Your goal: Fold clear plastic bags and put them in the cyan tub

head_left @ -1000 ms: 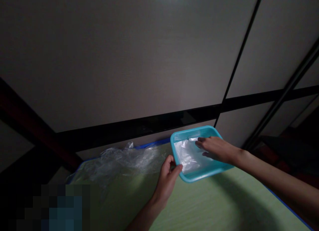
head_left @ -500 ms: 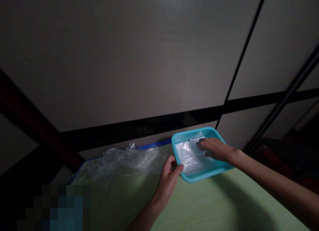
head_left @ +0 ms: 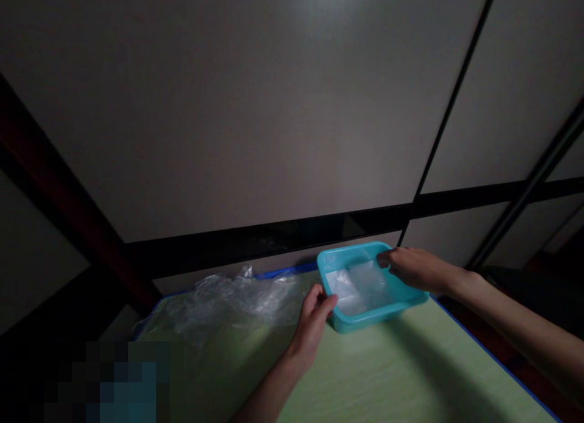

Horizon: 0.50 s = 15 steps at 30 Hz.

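Step in hand, I'd say: R hand (head_left: 420, 269) working inside the teal tray (head_left: 378, 313) while L hand (head_left: 314, 319) steadies it; tray's over the green surface (head_left: 365, 374), near the wardrobe panels (head_left: 274, 125), its open side up; L grip holds the tray's near-left side, thumb over the rim, fingers curled outside; R grip is bent in at the tray's right end, past the clear plastic pieces (head_left: 367, 282) lying in the bottom; can't tell if it's pinching anything, b/c the fingertips are turned away; next move prob. calls for a firm L hold on the rim + light R fingers, as thin plastic likely slips or creases.

Hard to make out: no. of plastic pieces, glare + dim light; tray's right side is partly behind R hand; unclear if tray base touches the surface; crumpled clear film (head_left: 260, 295) lies to its left, edges faint; lower-left corner's blocked out; both forearms run out of view.
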Each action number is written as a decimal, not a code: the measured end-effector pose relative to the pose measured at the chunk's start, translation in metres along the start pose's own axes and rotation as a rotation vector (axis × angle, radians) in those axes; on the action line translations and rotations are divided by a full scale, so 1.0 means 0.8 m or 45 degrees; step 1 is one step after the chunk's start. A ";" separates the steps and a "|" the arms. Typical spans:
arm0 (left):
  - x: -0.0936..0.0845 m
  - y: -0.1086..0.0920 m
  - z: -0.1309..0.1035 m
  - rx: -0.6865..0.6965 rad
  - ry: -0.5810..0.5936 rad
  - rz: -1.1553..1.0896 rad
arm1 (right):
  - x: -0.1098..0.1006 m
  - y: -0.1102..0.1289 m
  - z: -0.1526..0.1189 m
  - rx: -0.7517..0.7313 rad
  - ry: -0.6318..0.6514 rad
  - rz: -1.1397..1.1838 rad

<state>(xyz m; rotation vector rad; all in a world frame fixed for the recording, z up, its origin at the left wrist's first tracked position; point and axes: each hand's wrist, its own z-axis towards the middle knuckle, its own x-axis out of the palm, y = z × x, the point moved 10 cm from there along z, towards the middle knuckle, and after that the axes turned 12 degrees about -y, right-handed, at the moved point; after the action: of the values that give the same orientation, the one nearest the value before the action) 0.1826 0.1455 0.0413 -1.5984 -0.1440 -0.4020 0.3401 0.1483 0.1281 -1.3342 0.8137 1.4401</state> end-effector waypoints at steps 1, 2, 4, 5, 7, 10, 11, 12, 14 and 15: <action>-0.001 0.001 0.002 -0.006 -0.008 -0.011 | -0.003 0.000 -0.001 0.002 0.004 -0.015; -0.001 0.002 0.004 -0.013 -0.016 -0.020 | -0.006 0.001 -0.001 0.000 0.007 -0.032; -0.003 0.004 0.008 -0.026 -0.032 -0.029 | -0.011 0.006 -0.004 -0.020 0.005 -0.066; -0.003 0.005 0.010 -0.032 -0.033 -0.029 | -0.014 0.009 -0.005 -0.032 0.002 -0.082; -0.002 0.007 0.014 -0.044 -0.029 -0.022 | -0.021 0.015 -0.008 -0.056 -0.004 -0.116; -0.002 0.008 0.018 -0.061 -0.038 -0.002 | -0.035 0.023 -0.015 -0.093 -0.009 -0.173; -0.003 0.008 0.018 -0.064 -0.050 0.007 | -0.041 0.027 -0.018 -0.107 -0.012 -0.189; -0.004 0.007 0.017 -0.065 -0.067 0.016 | -0.047 0.032 -0.020 -0.119 -0.017 -0.203; -0.009 0.005 0.012 -0.064 -0.107 0.038 | -0.061 0.045 -0.025 -0.144 -0.034 -0.223; -0.013 0.003 0.008 -0.062 -0.126 0.052 | -0.068 0.054 -0.028 -0.158 -0.047 -0.227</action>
<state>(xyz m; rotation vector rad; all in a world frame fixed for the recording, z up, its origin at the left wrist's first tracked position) 0.1749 0.1533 0.0356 -1.6675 -0.1776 -0.2969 0.3026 0.1031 0.1714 -1.4315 0.5731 1.3879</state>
